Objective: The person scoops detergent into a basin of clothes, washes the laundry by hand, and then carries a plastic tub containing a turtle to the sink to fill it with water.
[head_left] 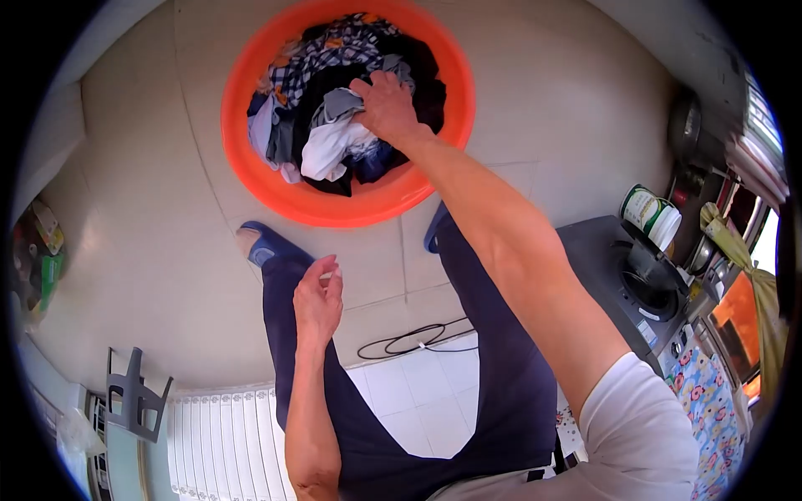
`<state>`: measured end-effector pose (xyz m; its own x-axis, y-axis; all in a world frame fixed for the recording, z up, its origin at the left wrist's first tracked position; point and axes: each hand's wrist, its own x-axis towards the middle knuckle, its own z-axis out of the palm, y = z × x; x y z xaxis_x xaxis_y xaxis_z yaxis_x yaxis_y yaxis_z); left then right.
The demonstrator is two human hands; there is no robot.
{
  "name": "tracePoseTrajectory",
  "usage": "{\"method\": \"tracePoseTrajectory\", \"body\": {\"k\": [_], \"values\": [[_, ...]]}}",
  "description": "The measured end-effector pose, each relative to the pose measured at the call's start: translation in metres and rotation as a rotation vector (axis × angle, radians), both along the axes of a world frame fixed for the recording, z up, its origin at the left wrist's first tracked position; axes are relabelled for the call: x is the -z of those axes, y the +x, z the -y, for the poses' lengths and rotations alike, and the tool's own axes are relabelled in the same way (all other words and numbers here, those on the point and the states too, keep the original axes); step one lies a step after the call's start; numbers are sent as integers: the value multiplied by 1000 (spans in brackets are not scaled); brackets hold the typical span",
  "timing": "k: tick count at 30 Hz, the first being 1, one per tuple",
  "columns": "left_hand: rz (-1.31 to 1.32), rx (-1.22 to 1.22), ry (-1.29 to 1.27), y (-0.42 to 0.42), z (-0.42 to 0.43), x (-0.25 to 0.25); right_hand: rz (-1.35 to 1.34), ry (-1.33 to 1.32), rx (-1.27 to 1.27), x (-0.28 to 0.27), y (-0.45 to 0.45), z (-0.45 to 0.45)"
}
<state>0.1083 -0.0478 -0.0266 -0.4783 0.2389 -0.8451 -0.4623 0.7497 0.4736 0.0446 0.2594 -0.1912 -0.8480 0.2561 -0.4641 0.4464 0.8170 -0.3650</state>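
Observation:
My right hand (388,107) reaches into the orange basin (236,138) at the top of the view, its fingers closed on a grey cloth garment (338,106). Beside it lies a white garment (326,149); whether the two are one piece I cannot tell. A checked cloth (355,46) and several dark clothes (426,71) are heaped around them. My left hand (318,302) hangs above my left thigh, fingers loosely bent and apart, holding nothing.
A black appliance with a raised lid (647,288) stands on the right, next to a white and green bucket (650,215). A dark cable (401,341) lies coiled on the floor between my legs. A grey stool (135,401) is at lower left.

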Motion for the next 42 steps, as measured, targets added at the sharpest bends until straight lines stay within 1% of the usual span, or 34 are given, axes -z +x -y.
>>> {"method": "tracePoseTrajectory", "body": {"k": [2,3,4,6,10,12,13,15,18,19,22,23,26,27,28,29,30,31,33,34,36,37,38,40,41,42], "values": [[-68,126,12,-16,-11,-7,-96,66,-52,-2,15,5],[-117,136,-27,-19,-13,-11,-204,99,-60,-4,26,10],[-117,130,-25,-22,-11,-10,-204,101,-66,-5,36,12],[-139,175,-33,-27,-6,-7,-377,248,-133,-12,56,17],[-127,213,-31,-35,-7,-8,-316,276,-178,-23,83,27],[-95,211,-21,-39,-11,-12,33,372,-360,-16,90,31],[-92,210,-22,-42,-14,-16,35,370,-362,-7,88,32],[-68,164,35,-48,-16,-20,326,396,-413,24,72,32],[-139,177,58,-52,-13,-18,359,428,-447,92,59,31],[-127,197,27,-55,-13,-19,546,398,-468,84,35,32],[-141,214,10,-62,-9,-17,572,340,-426,96,34,29],[-124,156,19,-64,-10,-17,566,353,-420,94,26,19],[-160,191,12,-66,-4,-14,634,-42,-649,74,17,-12],[-149,181,13,-64,-1,-13,732,-157,-483,49,1,-18],[-148,208,1,-63,1,-12,495,-211,-384,36,3,-29],[-153,234,-8,-63,2,-9,475,-117,-350,-5,-26,-34],[-151,230,-3,-64,1,-10,490,121,-294,-12,-49,-38],[-124,213,9,-65,0,-13,394,169,-165,-39,-71,-39],[-103,195,9,-68,3,-15,-46,320,-57,-7,-83,-50],[-117,164,23,-69,5,-14,-51,313,-59,21,-91,-51],[-131,131,26,-70,7,-12,-34,543,-179,81,-103,-44],[-146,124,25,-71,7,-12,-36,435,-119,98,-102,-33],[-160,115,24,-72,8,-12,-39,427,-122,113,-106,-31],[-164,125,25,-73,6,-12,-8,304,-99,122,-112,-30],[-167,132,29,-73,5,-13,-5,301,-106,123,-113,-30],[-166,123,26,-73,6,-15,180,113,-104,114,-119,-29]]}}
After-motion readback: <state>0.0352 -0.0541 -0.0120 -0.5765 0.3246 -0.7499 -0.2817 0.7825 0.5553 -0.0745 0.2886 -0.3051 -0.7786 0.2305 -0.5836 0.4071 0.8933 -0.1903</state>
